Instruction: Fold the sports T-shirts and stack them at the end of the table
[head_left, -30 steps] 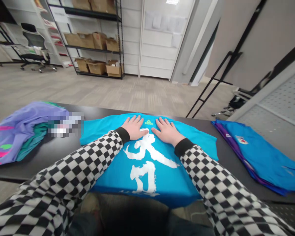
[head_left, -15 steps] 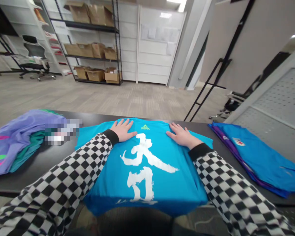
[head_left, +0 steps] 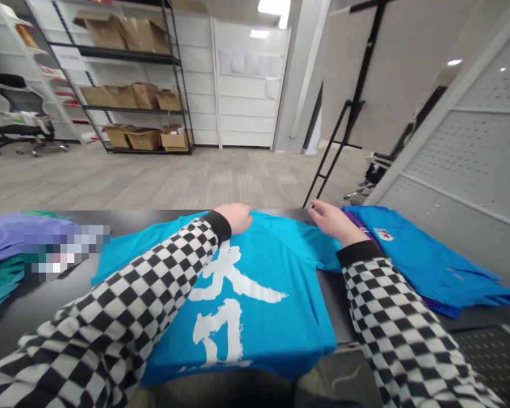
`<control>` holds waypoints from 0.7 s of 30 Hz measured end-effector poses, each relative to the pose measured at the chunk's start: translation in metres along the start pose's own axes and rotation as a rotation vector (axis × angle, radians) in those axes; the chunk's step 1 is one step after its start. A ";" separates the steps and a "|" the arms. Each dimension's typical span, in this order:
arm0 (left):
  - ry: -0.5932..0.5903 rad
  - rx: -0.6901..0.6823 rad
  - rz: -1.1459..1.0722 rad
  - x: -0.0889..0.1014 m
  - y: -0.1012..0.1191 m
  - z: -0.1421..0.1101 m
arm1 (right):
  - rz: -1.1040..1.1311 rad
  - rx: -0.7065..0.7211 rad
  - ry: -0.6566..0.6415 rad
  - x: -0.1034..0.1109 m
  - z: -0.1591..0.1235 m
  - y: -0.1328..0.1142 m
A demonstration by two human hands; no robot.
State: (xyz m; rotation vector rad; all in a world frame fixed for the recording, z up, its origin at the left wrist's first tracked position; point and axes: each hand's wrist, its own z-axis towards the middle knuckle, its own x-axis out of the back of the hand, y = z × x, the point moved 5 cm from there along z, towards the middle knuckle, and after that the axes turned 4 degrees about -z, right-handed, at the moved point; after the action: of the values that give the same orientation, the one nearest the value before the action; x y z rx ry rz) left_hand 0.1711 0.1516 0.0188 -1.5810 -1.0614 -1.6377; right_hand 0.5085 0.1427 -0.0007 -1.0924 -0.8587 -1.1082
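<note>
A bright blue T-shirt (head_left: 272,255) with large white brush-style characters lies spread on the dark table, its lower edge hanging over the near side. My left hand (head_left: 235,218) rests at the shirt's neck area, near the far edge. Its fingers point away and are mostly hidden, so their grip does not show. Over the right sleeve is my right hand (head_left: 335,222), fingers stretched towards the far edge and thumb side uppermost. Nothing shows in its grasp. Whether it touches the sleeve is hard to tell. My left forearm covers part of the print.
Folded blue and purple garments (head_left: 412,249) lie on the table (head_left: 334,300) at the right. A heap of purple and green clothing (head_left: 8,249) lies at the left, beside a pixelated patch. Beyond stand a shelf with cardboard boxes (head_left: 144,139) and a board stand (head_left: 344,130).
My left hand has moved across to the shirt's neck, and my right hand outwards over the right sleeve. The shirt's right side now has creases. The view has turned slightly right.
</note>
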 end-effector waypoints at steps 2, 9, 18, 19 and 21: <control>0.023 -0.105 -0.085 -0.016 0.028 0.024 | 0.014 -0.034 -0.027 0.004 0.000 0.016; 0.073 -0.118 -0.129 -0.063 0.032 0.042 | 0.010 -0.110 -0.228 -0.002 -0.005 0.032; 0.034 -0.029 -0.113 -0.065 0.029 0.041 | 0.019 -0.096 -0.327 0.011 -0.014 0.043; 0.043 -0.021 -0.119 -0.066 0.028 0.041 | 0.036 -0.087 -0.333 0.015 -0.014 0.045; 0.061 -0.011 -0.131 -0.066 0.026 0.041 | 0.068 -0.075 -0.379 0.019 -0.017 0.046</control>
State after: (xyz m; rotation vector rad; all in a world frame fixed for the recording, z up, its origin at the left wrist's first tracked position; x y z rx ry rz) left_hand 0.2204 0.1679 -0.0453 -1.4863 -1.1467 -1.7687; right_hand 0.5583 0.1253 0.0018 -1.4112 -1.0719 -0.8951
